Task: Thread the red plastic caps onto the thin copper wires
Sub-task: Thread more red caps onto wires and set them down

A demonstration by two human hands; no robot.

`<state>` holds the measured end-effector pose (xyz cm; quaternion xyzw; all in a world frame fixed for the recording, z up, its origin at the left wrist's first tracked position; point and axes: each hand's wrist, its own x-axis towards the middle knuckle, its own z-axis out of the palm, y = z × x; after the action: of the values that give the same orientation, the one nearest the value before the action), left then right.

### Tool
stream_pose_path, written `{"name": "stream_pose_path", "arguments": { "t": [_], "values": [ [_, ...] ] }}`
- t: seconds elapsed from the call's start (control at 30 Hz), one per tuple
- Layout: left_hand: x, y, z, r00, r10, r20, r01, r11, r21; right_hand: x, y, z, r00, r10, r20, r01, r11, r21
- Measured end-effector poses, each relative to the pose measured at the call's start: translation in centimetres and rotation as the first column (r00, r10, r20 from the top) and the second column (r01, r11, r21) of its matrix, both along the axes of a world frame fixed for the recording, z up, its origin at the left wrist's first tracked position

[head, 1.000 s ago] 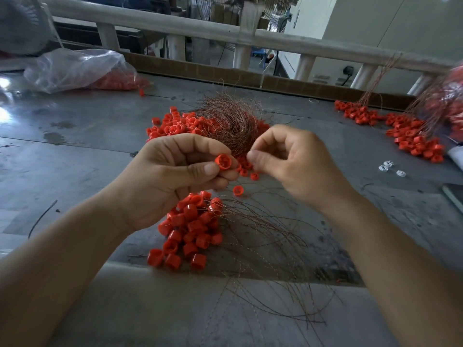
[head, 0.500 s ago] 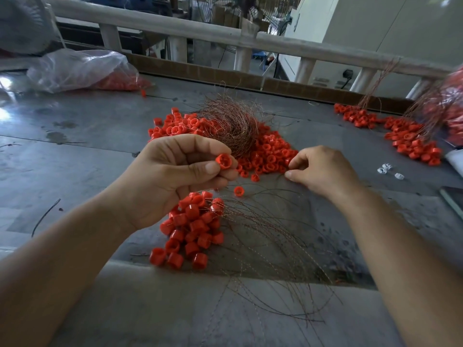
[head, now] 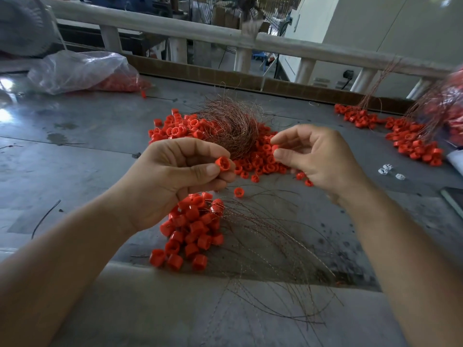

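On a grey metal table (head: 75,146), at the far left, a clear plastic bag (head: 80,71) lies with red caps inside. Nearer the middle, the left hand (head: 175,181) is raised above the surface, with thumb and curled fingers pinching a red cap (head: 222,163) whose open end faces the viewer. Whether a wire runs through it cannot be told. Below this hand sits a bunch of caps (head: 193,229), with thin copper wires (head: 263,236) fanning out from it to the right and over the near edge. A single cap (head: 238,192) lies just beyond the bunch. Farther back, a tangle of copper wire (head: 233,123) rests on a heap of loose caps (head: 260,164). Over that heap, the right hand (head: 323,156) pinches a second red cap (head: 275,148) between thumb and forefinger, with the other fingers loosely curled. Right of it lie small white pieces (head: 387,169), and behind them another spread of caps (head: 411,141) with wires rising from it.
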<state>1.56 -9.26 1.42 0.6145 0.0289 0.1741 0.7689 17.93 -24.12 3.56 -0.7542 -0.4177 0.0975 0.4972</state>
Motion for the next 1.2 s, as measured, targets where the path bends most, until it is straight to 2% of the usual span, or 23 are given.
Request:
{"name": "stream_pose_path", "arguments": {
  "t": [0.07,0.13,0.3,0.67,0.83,1.07,1.2],
  "values": [
    [0.0,0.0,0.0,0.999,0.030,-0.026,-0.030,1.000,0.006,-1.6,0.4,0.4,0.983,0.146,-0.110,-0.134,0.985,0.112],
    [0.0,-0.1,0.0,0.997,0.056,-0.049,-0.056,0.998,0.015,-2.9,0.8,0.3,0.961,0.235,-0.147,-0.210,0.963,0.167],
    [0.1,-0.4,0.1,0.993,0.095,-0.068,-0.093,0.995,0.034,-4.4,1.3,-0.1,0.948,0.304,-0.093,-0.279,0.936,0.214],
    [0.2,-0.6,0.2,0.986,0.149,-0.071,-0.145,0.988,0.060,-5.3,1.6,-0.9,0.975,0.197,0.102,-0.212,0.963,0.166],
    [0.3,-0.7,0.0,0.982,0.180,-0.063,-0.172,0.978,0.115,-5.4,1.7,-1.2,0.956,0.113,0.271,-0.154,0.979,0.137],
    [0.1,-0.6,-0.1,0.982,0.178,-0.061,-0.166,0.972,0.163,-5.4,1.7,-1.5,0.947,0.101,0.304,-0.157,0.974,0.165],
    [0.1,-0.8,-0.1,0.984,0.166,-0.061,-0.153,0.972,0.178,-5.4,1.7,-1.6,0.918,0.102,0.383,-0.174,0.972,0.158]
  ]
}}
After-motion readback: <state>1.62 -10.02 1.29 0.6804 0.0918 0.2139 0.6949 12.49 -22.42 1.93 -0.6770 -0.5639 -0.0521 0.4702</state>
